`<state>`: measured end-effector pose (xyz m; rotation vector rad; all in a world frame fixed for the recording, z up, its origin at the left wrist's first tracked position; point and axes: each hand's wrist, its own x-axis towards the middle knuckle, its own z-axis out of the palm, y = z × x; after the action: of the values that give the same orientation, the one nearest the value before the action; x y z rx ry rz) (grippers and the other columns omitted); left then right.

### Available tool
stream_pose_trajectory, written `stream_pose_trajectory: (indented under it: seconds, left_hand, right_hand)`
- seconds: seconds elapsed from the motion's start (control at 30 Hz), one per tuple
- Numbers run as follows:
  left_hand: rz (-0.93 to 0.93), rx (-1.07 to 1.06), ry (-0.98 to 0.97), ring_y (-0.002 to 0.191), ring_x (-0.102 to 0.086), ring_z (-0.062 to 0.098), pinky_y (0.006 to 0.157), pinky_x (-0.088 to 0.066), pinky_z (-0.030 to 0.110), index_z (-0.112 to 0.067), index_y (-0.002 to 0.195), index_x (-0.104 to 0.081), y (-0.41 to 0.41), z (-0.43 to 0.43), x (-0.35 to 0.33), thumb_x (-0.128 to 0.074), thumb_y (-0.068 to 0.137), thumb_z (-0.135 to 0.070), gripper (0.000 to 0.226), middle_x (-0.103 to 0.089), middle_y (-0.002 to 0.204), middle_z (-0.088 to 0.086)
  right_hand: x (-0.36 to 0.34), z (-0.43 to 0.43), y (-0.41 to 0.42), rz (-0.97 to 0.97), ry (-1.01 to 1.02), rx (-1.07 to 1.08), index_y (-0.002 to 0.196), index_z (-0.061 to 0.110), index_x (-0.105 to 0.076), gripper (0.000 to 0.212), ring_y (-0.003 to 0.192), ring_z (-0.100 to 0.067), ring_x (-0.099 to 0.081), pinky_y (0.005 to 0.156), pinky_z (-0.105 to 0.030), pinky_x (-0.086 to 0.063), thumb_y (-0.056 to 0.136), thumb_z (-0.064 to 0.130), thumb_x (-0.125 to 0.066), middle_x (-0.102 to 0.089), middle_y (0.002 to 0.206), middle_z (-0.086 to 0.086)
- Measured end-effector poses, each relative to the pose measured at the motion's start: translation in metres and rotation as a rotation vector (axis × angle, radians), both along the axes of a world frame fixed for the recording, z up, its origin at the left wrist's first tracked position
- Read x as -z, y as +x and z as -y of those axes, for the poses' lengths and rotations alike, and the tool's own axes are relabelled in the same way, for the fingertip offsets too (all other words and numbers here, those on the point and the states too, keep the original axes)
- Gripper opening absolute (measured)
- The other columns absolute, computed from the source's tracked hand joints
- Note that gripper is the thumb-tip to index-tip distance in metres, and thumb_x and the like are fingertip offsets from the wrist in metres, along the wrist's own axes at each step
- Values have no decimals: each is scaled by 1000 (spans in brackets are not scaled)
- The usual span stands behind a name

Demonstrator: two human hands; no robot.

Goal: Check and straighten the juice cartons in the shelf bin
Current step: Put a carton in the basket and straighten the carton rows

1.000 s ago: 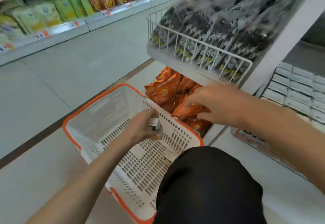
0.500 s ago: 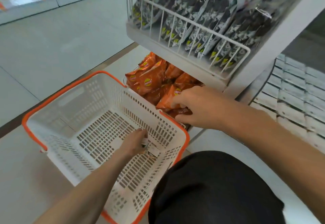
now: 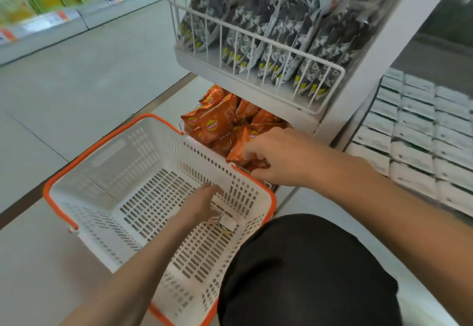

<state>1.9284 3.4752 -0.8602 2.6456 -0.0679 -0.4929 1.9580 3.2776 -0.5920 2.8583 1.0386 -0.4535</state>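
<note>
1. My basket [image 3: 122, 164] is white and slotted, with an orange rim.
2. The small box [image 3: 227, 223] I hold is white.
3. The packets [image 3: 217, 123] I grip are orange, with round yellow-and-red logos.
4. The packs [image 3: 256, 26] above are black-and-white patterned, yellow-green at the corners, in a white wire bin [image 3: 204, 62].
5. My trousers [image 3: 307, 274] are black.

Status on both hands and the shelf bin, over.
Right hand grips orange foil snack bag in lower bin. Left hand holds small white packet inside orange-rimmed white plastic basket. Basket crowds bin front.
</note>
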Motion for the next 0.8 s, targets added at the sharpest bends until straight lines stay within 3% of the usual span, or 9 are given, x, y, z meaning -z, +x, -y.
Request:
stream_pose_trajectory:
  seconds: [0.17, 0.33, 0.43, 0.53, 0.63, 0.7, 0.8]
  left_hand:
    - [275, -1, -215, 100, -68, 10, 87, -59, 31, -25, 120, -68, 14, 19, -147, -75, 95, -29, 26, -70, 116, -8]
    - [623, -39, -389, 94, -69, 2, 84, -55, 22, -31, 112, -71, -2, 60, -297, -72, 97, -19, 19, -71, 106, -16]
    - [719, 158, -499, 94, -69, -3, 78, -53, 9, -35, 110, -70, -22, 107, -352, -69, 98, -16, 23, -73, 106, -17]
    - [623, 404, -499, 93, -70, 3, 80, -56, 17, -36, 108, -71, -34, 170, -372, -73, 96, -23, 18, -73, 100, -18]
    - [415, 612, -342, 91, -67, -1, 79, -57, 25, -42, 101, -71, -34, 225, -368, -79, 89, -40, 15, -70, 95, -22]
    - [326, 744, -155, 89, -64, -4, 78, -53, 25, -48, 98, -66, -29, 250, -359, -85, 81, -50, 25, -67, 94, -23]
    - [316, 846, 35, 78, -55, -11, 65, -40, 15, -45, 99, -64, -18, 266, -346, -88, 73, -55, 36, -59, 88, -25]
  right_hand:
    - [-42, 10, -13, 100, 75, 3, 128, 34, -64, 28, 115, -23, -62, 91, -41, -53, 99, 36, -67, -66, 122, 2]
    - [-92, 69, -43, 335, 305, 63, 125, 28, -69, 31, 113, -21, -61, 95, -41, -53, 94, 24, -75, -67, 117, 3]
    - [-104, 133, -65, 365, 380, 150, 125, 32, -71, 31, 114, -17, -59, 95, -35, -48, 94, 28, -75, -66, 116, 7]
    - [-100, 199, -90, 330, 414, 296, 124, 31, -74, 29, 113, -17, -63, 98, -37, -50, 95, 38, -76, -69, 118, 7]
    - [-91, 249, -113, 292, 449, 439, 114, 29, -77, 29, 102, -16, -65, 85, -31, -47, 92, 48, -77, -73, 110, 8]
    - [-85, 270, -126, 262, 521, 494, 99, 29, -79, 24, 84, -12, -64, 71, -23, -41, 88, 51, -80, -74, 96, 9]
    - [-76, 292, -141, 140, 629, 537, 85, 28, -78, 24, 70, -11, -66, 66, -25, -50, 83, 51, -85, -74, 79, 7]
